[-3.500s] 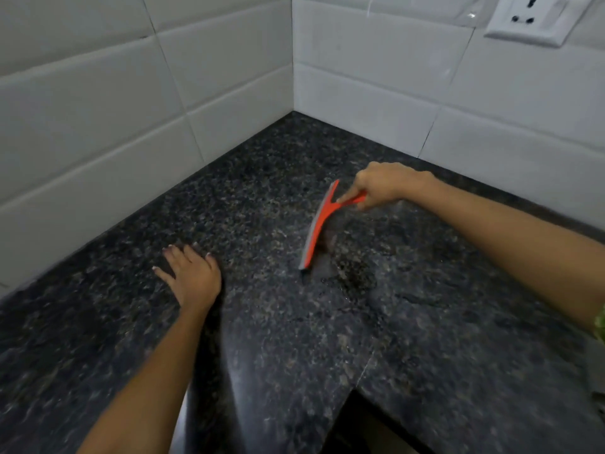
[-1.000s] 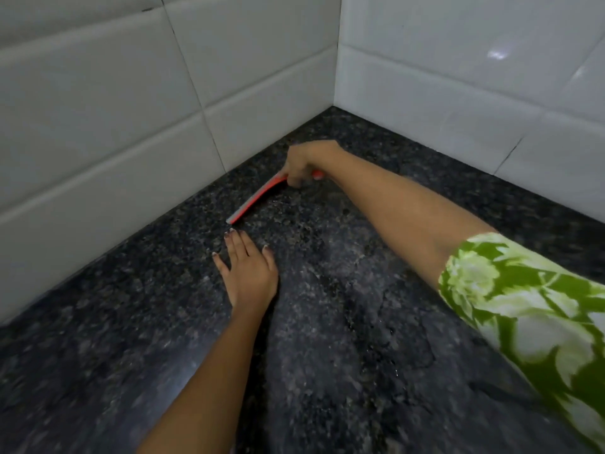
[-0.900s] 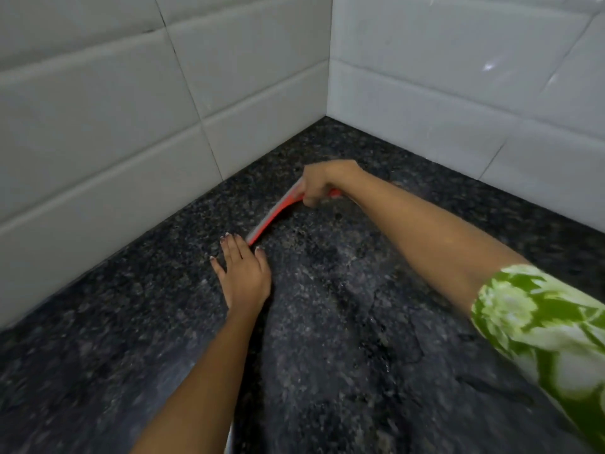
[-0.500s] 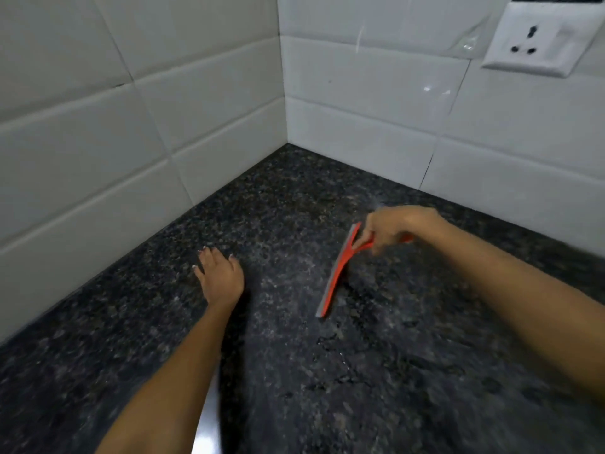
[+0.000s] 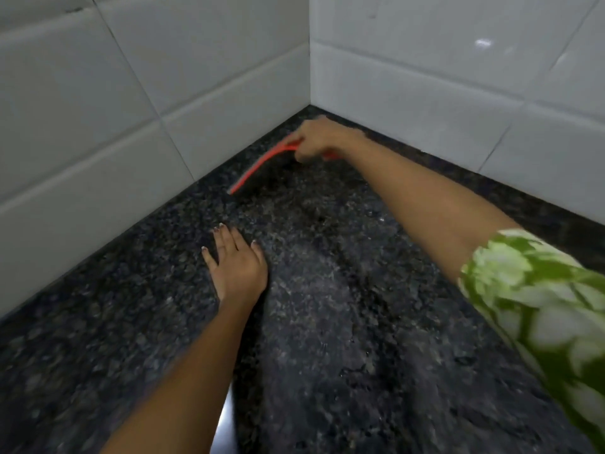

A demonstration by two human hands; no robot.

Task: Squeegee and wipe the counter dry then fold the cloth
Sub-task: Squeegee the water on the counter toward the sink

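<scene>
My right hand point(image 5: 322, 139) grips the handle of a red squeegee point(image 5: 258, 167) deep in the tiled corner. Its blade lies on the dark speckled granite counter point(image 5: 343, 306), running parallel to the left wall and close to it. My left hand point(image 5: 237, 267) rests flat on the counter nearer to me, fingers spread and pointing toward the wall, holding nothing. A wet, streaked patch of water shows on the stone between the two hands and toward me. No cloth is in view.
White tiled walls point(image 5: 131, 109) meet in a corner just behind the squeegee and bound the counter on the left and at the back. My green floral sleeve point(image 5: 540, 306) fills the right foreground. A shiny metal strip point(image 5: 226, 417) shows at the bottom beside my left forearm.
Half a second ago the squeegee was out in the middle of the counter; my right hand has carried it back into the corner along the left wall. My left hand stays flat.
</scene>
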